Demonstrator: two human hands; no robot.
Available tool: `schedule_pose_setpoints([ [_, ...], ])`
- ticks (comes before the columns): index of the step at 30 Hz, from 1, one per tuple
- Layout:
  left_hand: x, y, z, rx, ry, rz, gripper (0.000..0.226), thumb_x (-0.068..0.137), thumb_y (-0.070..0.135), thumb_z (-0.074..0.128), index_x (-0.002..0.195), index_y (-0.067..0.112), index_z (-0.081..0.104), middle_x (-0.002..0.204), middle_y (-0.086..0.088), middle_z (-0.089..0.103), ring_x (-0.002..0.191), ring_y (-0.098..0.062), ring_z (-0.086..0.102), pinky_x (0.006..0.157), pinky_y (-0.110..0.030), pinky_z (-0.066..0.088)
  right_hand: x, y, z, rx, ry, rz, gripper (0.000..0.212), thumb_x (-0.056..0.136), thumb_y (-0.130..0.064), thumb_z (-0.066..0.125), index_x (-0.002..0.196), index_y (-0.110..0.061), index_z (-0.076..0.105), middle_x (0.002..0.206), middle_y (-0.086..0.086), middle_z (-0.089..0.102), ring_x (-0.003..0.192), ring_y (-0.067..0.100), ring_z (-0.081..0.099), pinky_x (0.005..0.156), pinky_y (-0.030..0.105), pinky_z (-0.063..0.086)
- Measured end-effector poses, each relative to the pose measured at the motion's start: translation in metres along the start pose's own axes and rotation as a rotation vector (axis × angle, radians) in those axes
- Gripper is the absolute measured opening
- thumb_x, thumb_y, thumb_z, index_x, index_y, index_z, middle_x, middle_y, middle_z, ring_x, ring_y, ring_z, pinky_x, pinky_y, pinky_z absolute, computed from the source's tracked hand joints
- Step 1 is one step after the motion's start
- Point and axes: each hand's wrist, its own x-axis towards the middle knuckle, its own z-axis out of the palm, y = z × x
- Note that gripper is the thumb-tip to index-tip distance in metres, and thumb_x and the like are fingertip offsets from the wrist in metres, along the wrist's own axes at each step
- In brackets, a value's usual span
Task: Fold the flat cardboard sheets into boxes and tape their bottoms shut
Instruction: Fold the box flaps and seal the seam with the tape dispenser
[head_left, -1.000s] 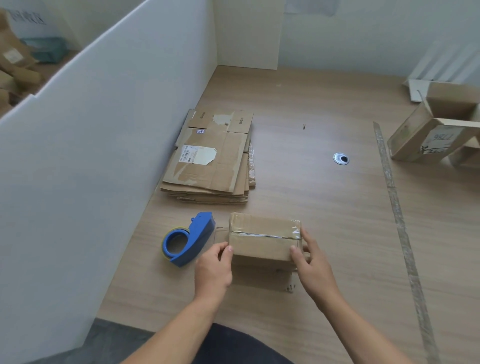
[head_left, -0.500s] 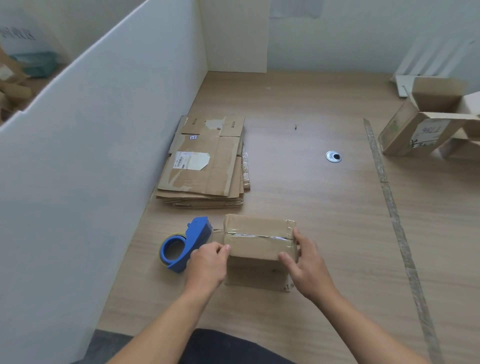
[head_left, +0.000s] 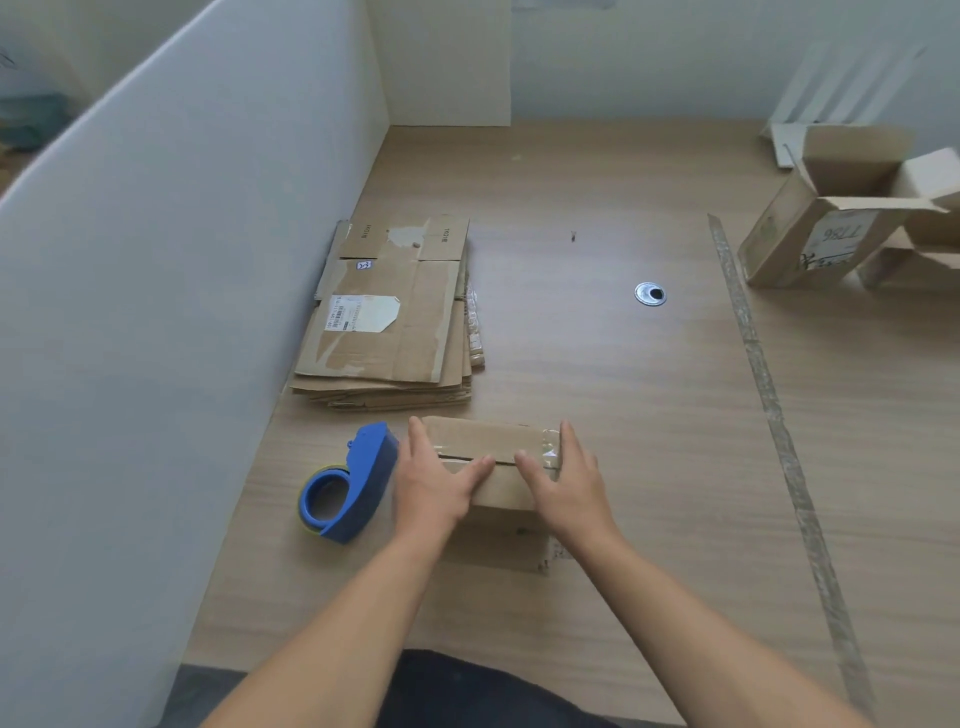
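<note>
Cardboard box (head_left: 491, 448), lower centre, taped seam up. Left hand (head_left: 434, 480) and right hand (head_left: 563, 480) lie flat on top, fingers straight, pressing. Blue tape dispenser (head_left: 345, 486) just left; flat cardboard stack (head_left: 395, 322) above.

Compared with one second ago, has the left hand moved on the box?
Yes. Against the blue tape dispenser, the left hand has gone forward and right, from the left end of the box onto its top.
</note>
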Motion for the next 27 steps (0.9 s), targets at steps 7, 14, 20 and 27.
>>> schedule_pose_setpoints([
  [7,0.008,-0.006,-0.002,-0.002,0.046,-0.008,0.084,0.089,0.044,0.069,0.156,0.019,0.027,0.144,-0.008,0.053,0.133,-0.028,0.046,0.103,-0.033,0.038,0.006,0.006,0.016,-0.047,0.096,0.015,0.079,0.085,-0.049,0.068,0.15,-0.026,0.029,0.134,0.007,0.041,0.123,0.033,0.043,0.106,0.038,0.036],
  [14,0.013,-0.015,-0.012,-0.084,0.072,-0.002,0.05,0.101,0.029,0.054,0.15,0.024,0.043,0.133,-0.009,0.063,0.124,-0.025,0.055,0.102,-0.034,0.041,0.012,0.007,0.007,0.104,0.102,-0.011,0.055,0.086,-0.031,0.072,0.135,-0.031,0.047,0.119,-0.005,0.043,0.114,0.019,0.05,0.095,0.029,0.04],
  [20,0.018,-0.022,-0.018,-0.209,0.003,-0.045,0.047,0.099,0.025,0.057,0.145,0.024,0.05,0.133,0.002,0.061,0.123,-0.017,0.056,0.107,-0.037,0.044,0.022,0.018,-0.015,0.388,-0.164,0.097,0.033,0.089,-0.024,0.07,0.109,-0.048,0.06,0.122,0.004,0.046,0.103,0.024,0.063,0.085,0.048,0.058],
  [27,0.03,-0.02,-0.033,-0.177,-0.196,0.019,0.043,0.098,0.016,0.055,0.136,0.036,0.053,0.12,-0.004,0.052,0.104,-0.015,0.058,0.1,-0.036,0.046,0.036,0.013,-0.031,0.238,-0.249,-0.011,0.03,0.088,-0.029,0.068,0.111,-0.043,0.057,0.125,-0.005,0.05,0.116,0.016,0.055,0.103,0.04,0.046],
])
